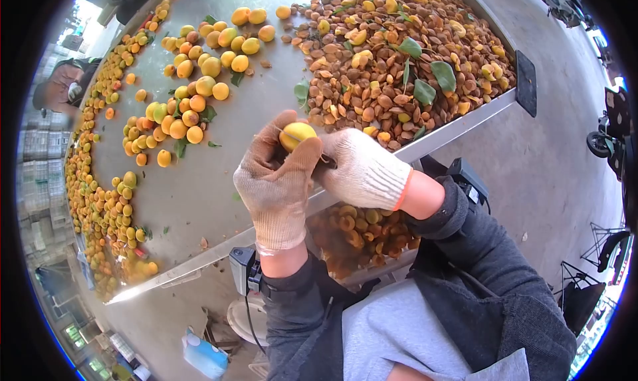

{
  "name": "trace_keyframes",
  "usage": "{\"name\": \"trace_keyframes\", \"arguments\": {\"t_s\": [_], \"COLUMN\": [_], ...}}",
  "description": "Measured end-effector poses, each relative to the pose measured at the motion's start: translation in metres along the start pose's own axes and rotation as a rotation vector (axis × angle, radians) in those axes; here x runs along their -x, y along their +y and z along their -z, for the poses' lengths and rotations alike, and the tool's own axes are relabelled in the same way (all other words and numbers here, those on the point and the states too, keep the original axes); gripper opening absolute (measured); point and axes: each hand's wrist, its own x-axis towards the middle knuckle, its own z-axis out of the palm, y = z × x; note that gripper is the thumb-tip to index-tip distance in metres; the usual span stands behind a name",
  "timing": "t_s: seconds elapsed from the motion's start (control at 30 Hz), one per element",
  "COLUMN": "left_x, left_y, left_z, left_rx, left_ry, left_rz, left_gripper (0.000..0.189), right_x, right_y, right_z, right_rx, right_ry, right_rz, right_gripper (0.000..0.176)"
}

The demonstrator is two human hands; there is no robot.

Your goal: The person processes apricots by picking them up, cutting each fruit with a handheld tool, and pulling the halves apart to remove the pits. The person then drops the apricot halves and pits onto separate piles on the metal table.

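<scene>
A yellow apricot (297,136) is pinched between the thumb and fingers of my left hand (271,171), which wears a stained knit glove. A thin dark line runs across the fruit's skin. Close against it, my right hand (362,168), in a cleaner white glove, is closed. Something small and dark shows at its fingertips, too hidden to name. Both hands are above the front edge of the metal table (219,155). Beyond them lies a heap of apricot pits (392,68) with scraps of flesh and green leaves. Whole apricots (206,65) are scattered to the left.
Below the table edge, in front of my lap, sits a container of halved apricots (365,231). More whole apricots (100,201) line the table's far left side. Another person (63,85) is at the left. A blue-and-white jug (204,354) stands on the floor.
</scene>
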Motion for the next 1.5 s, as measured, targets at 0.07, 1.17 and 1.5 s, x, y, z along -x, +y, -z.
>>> {"name": "trace_keyframes", "arguments": {"t_s": [0.07,1.17,1.5], "left_x": [-0.001,0.004,-0.004], "left_y": [-0.001,-0.019,-0.025], "left_z": [0.006,0.034,0.031], "left_rx": [0.017,0.380,0.672], "left_ry": [-0.041,-0.289,-0.365], "left_rz": [-0.069,0.040,0.257], "left_gripper": [0.046,0.036,0.047], "right_x": [-0.001,0.006,0.011], "right_y": [-0.005,-0.014,-0.025], "right_z": [0.008,0.042,0.059], "right_rx": [-0.328,-0.938,-0.575], "right_ry": [-0.302,-0.212,0.153], "right_rz": [-0.168,-0.298,-0.214], "right_gripper": [0.017,0.020,0.019]}}
